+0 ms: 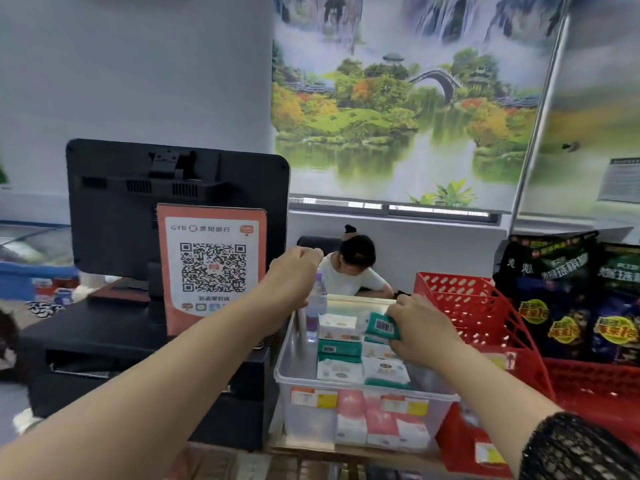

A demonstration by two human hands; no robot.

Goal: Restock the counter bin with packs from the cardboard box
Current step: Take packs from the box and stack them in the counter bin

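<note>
A clear plastic counter bin (294, 379) stands in front of me, holding several green and white packs (339, 355) laid in rows. My right hand (422, 327) grips one green pack with a barcode (382, 325) over the bin's far right part. My left hand (294, 275) reaches over the bin's far left corner with its fingers curled; whether it holds anything I cannot tell. A clear bottle (317, 306) stands just below that hand. No cardboard box is in view.
A black register monitor (138, 209) with an orange QR code sign (211, 265) stands left of the bin. Red plastic baskets (485, 317) sit to the right, with dark snack bags (561, 292) behind them. A person (353, 268) sits behind the counter.
</note>
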